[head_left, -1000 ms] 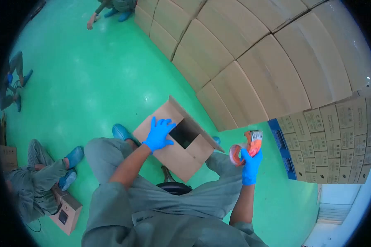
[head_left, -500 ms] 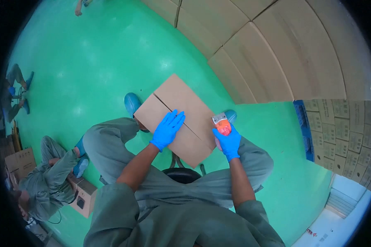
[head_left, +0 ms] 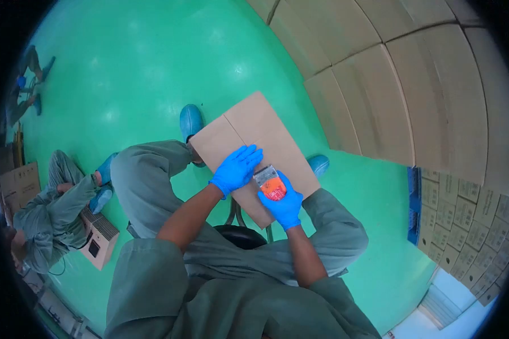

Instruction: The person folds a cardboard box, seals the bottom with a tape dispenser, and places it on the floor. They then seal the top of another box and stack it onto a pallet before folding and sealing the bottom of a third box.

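A brown cardboard box (head_left: 266,127) rests between my knees with its top flaps closed and a seam running down the middle. My left hand (head_left: 236,169), in a blue glove, lies flat on the near part of the box beside the seam. My right hand (head_left: 284,204), also gloved in blue, grips an orange tape dispenser (head_left: 270,183) pressed onto the near end of the seam, just right of my left hand.
I sit on a black stool (head_left: 240,235) over a green floor (head_left: 124,73). A tall stack of large cartons (head_left: 401,85) stands to the right, smaller labelled boxes on a blue pallet (head_left: 464,220) beyond. Another person (head_left: 51,214) crouches at left by a small box (head_left: 99,243).
The box flaps went from open to closed. My right hand brought the tape dispenser from the air at the right onto the box's seam near my left hand.
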Motion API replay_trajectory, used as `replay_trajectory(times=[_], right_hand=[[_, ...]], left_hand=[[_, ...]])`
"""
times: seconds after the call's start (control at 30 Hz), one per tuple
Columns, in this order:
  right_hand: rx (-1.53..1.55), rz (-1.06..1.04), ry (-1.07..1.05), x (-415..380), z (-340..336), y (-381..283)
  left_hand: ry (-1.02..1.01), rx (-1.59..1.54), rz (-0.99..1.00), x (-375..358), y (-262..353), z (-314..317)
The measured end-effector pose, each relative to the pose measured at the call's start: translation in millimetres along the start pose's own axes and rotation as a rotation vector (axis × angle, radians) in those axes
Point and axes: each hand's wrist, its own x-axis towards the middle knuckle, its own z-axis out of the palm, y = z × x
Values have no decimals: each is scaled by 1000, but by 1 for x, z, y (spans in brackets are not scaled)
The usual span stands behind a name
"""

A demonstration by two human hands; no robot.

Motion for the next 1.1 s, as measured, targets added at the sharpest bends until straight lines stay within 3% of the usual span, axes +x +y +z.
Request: replay_trajectory(times=[0.1, 0.3, 0.37, 0.4, 0.47, 0.6, 0.67, 0.7, 0.77, 0.83, 0.93, 1.0, 1.07, 1.1], right_hand=[[25, 21, 15, 0, 1, 4], [89, -86, -26, -4, 0, 25], [117, 0, -22, -6, 1, 22], [110, -5, -39, -8, 1, 20], [120, 15, -35, -6, 0, 16], [74, -33, -25, -3, 1, 12], [-15, 28, -36, -1, 0, -6], [-21, 25, -34, 1, 1, -11], [-115, 106, -35, 9, 5, -21], [-149, 123, -32, 16, 8, -33], [-174, 141, -42, 34, 17, -45], [-167, 148, -54, 46, 25, -52], [-169, 97, -53, 60, 37, -62], [-166, 100, -54, 72, 42, -68]], left_hand=[[6, -11, 47, 3, 2, -9], [242, -214, -48, 0, 11, -8], [335, -1031, -548, 7, 27, -29], [350, -1035, -559, 11, 27, -32], [-52, -1656, -996, 20, 26, -39], [-166, -1625, -899, 26, 30, -11], [53, -1337, -778, 28, 24, 7], [55, -1341, -773, 29, 23, -1], [23, -944, -865, 37, 14, -30], [107, -869, -828, 42, 0, -34], [337, -580, -645, 56, -52, -55], [473, -381, -736, 71, -117, -84], [293, -396, -824, 76, -158, -150], [289, -394, -825, 79, -176, -149]])
